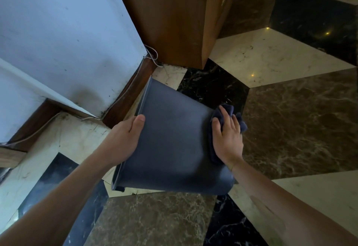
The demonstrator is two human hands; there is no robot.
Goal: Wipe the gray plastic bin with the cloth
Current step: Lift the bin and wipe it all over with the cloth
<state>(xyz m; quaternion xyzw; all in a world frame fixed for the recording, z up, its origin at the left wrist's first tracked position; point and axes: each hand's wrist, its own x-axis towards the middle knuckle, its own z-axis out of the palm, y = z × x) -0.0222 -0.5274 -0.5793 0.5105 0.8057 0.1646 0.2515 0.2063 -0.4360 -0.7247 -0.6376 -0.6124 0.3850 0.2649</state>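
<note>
The gray plastic bin (174, 139) is held tipped on its side above the floor, its open rim facing left toward the wall and its base to the right. My left hand (124, 139) grips the rim, thumb over the outer wall. My right hand (226, 139) presses a dark blue cloth (225, 110) flat against the bin's base end; the cloth bunches out beyond my fingers. The inside of the bin is hidden.
A white wall (67, 42) with a brown skirting board (127, 98) and a thin cable (153, 54) along it lies close on the left. A wooden cabinet (174, 23) stands behind the bin. Marble floor tiles (300, 120) spread to the right and front.
</note>
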